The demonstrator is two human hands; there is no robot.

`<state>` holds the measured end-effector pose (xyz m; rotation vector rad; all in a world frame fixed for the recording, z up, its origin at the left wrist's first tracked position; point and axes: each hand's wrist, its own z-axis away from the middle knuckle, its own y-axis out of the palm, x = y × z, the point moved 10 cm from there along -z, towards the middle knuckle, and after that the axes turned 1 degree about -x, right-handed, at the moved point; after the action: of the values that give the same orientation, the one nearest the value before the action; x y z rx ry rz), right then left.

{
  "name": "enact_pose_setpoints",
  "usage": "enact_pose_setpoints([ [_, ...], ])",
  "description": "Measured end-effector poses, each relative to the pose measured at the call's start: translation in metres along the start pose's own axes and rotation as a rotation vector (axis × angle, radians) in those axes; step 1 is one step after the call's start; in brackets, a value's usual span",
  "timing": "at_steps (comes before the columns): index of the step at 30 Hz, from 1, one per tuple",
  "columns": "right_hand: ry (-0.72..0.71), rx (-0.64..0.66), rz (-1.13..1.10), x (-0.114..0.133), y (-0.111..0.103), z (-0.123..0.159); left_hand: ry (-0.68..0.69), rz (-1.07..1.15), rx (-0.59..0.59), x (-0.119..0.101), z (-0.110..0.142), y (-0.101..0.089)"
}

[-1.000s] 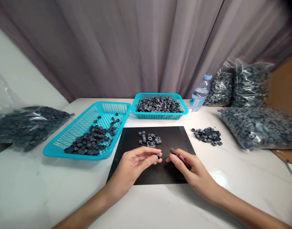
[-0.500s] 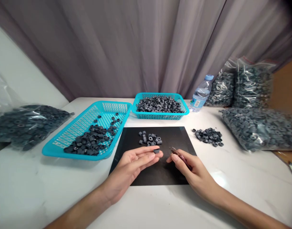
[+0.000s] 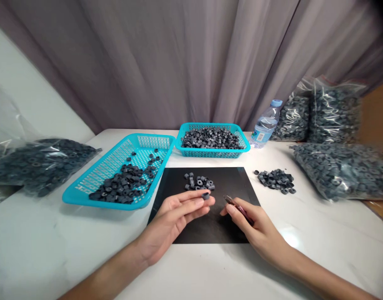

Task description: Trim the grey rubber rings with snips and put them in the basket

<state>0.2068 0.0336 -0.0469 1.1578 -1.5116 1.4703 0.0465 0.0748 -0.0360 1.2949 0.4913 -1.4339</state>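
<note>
Above black mat, left hand seemingly palm-up

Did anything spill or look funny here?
Maybe: a pile of dark rings sits on the table, outside the left basket and back basket, with one ring beside it. It could be on purpose; nothing looks broken.

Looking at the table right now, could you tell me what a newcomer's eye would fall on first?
Probably the two bright turquoise baskets, one at the left and one at the back by the curtain, both holding small dark rings. Next, perhaps, the black mat in the middle, with the left hand holding one ring above it and the right hand a slim pointed tool.
</note>
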Motion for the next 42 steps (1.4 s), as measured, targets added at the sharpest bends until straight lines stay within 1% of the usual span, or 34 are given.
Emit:
enact_pose_setpoints([
  [2,0.0,-0.003,0.013,-0.001,0.0,0.0,0.108,0.086,-0.084,-0.022,0.001,-0.01],
  [5,0.005,-0.004,0.033,-0.002,0.001,0.001,0.361,0.236,-0.264,-0.069,0.014,-0.033],
  [6,0.007,-0.001,0.035,-0.002,0.001,0.001,0.436,0.263,-0.308,-0.083,0.019,-0.038],
  [8,0.011,0.002,0.035,-0.001,0.001,0.0,0.553,0.271,-0.359,-0.102,0.029,-0.046],
  [9,0.013,0.003,0.034,-0.001,0.001,0.0,0.582,0.248,-0.366,-0.106,0.031,-0.047],
  [11,0.013,0.002,0.033,0.0,0.001,0.0,0.615,0.118,-0.347,-0.104,0.029,-0.046],
  [12,0.014,0.002,0.032,0.0,0.001,-0.001,0.628,-0.002,-0.327,-0.101,0.027,-0.043],
  [14,0.015,0.004,0.026,0.0,0.001,-0.001,0.667,-0.362,-0.277,-0.09,0.02,-0.032],
  [16,0.016,0.006,0.02,0.0,0.002,0.0,0.734,-0.81,-0.268,-0.076,0.013,-0.021],
  [17,0.017,0.007,0.019,0.0,0.002,0.0,0.761,-0.994,-0.258,-0.069,0.009,-0.017],
  [18,0.018,0.007,0.018,-0.001,0.002,0.001,0.773,-1.129,-0.253,-0.062,0.005,-0.015],
  [19,0.019,0.009,0.018,-0.001,0.002,0.001,0.779,-1.222,-0.246,-0.056,0.001,-0.014],
  [21,0.018,0.011,0.018,-0.002,0.002,0.002,0.771,-1.318,-0.229,-0.049,-0.008,-0.016],
  [26,0.007,0.015,0.012,0.001,0.004,0.003,0.727,-1.298,-0.258,-0.048,-0.022,-0.027],
  [30,0.002,0.021,0.002,0.002,0.003,0.002,0.734,-1.287,-0.283,-0.049,-0.024,-0.031],
  [33,0.0,0.018,0.0,0.001,0.003,0.002,0.778,-1.258,-0.316,-0.055,-0.018,-0.029],
  [37,0.004,0.021,0.002,0.001,0.003,0.001,0.881,-1.11,-0.339,-0.066,-0.001,-0.02],
  [39,0.002,0.024,0.004,0.001,0.003,0.001,0.867,-1.019,-0.33,-0.065,0.005,-0.018],
  [42,0.004,0.026,0.006,0.0,0.003,0.001,0.789,-0.9,-0.278,-0.057,0.008,-0.014],
])
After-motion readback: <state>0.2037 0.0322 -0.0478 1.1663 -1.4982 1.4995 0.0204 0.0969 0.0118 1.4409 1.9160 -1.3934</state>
